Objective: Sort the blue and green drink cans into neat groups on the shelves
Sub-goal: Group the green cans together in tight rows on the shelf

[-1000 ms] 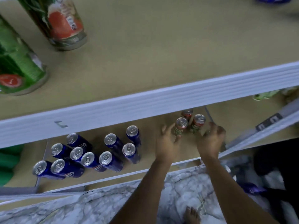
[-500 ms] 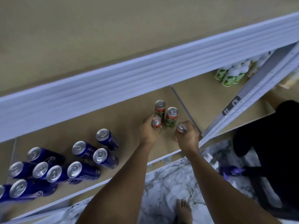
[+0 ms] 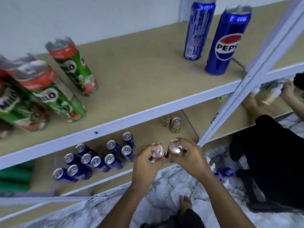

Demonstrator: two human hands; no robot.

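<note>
My left hand (image 3: 146, 163) grips one green can (image 3: 157, 152) by its top, and my right hand (image 3: 189, 155) grips a second green can (image 3: 174, 148). Both cans are raised side by side in front of the lower shelf (image 3: 148, 134). Two green cans (image 3: 172, 123) still stand upright on that shelf, further back. Several blue cans (image 3: 97, 157) stand clustered on its left part. On the upper shelf (image 3: 148, 76) three tall green cans (image 3: 49, 89) stand at the left and two blue cans (image 3: 217, 37) at the right.
A white upright post (image 3: 256, 66) crosses the right side of the shelves. Another person in black (image 3: 269, 153) crouches at the right, hands on packs on the neighbouring shelf. A green pack (image 3: 14, 175) lies at the lower shelf's left end. Marble floor and my foot (image 3: 185, 203) lie below.
My hands closed on two green cans on the lower shelf and lifted them up and toward me. The view tilted upward, bringing the upper shelf's cans into sight.
</note>
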